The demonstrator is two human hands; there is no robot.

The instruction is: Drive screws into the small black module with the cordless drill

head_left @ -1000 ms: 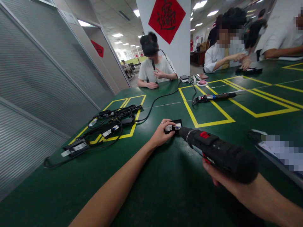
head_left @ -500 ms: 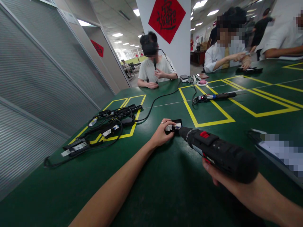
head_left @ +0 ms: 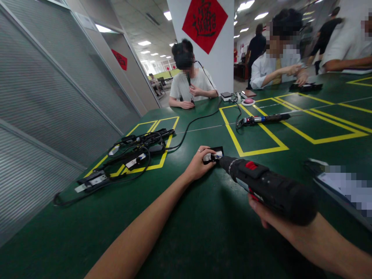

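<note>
A black cordless drill (head_left: pixel 267 186) with a red switch on top is gripped by my right hand (head_left: pixel 273 221), whose fingers wrap its handle below the body. Its chuck points forward and left, down to a small black piece with a white insert (head_left: pixel 217 154) on the green table (head_left: pixel 186 217). The chuck covers the right end of that piece, so I cannot tell whether the bit touches it. My left hand (head_left: pixel 201 162), a ring on one finger, holds the same piece from the left, thumb on the near side and fingers over the far side.
Several black devices with cables (head_left: pixel 136 155) lie at left inside yellow tape outlines. A cable runs from them toward a person (head_left: pixel 193 81) opposite. A pen-like tool (head_left: pixel 264 118) lies across the tape at right. A dark tray-like object (head_left: pixel 343 190) sits near the right edge.
My hands, the drill and the small piece stay in place. In the far background, people standing at right have shifted.
</note>
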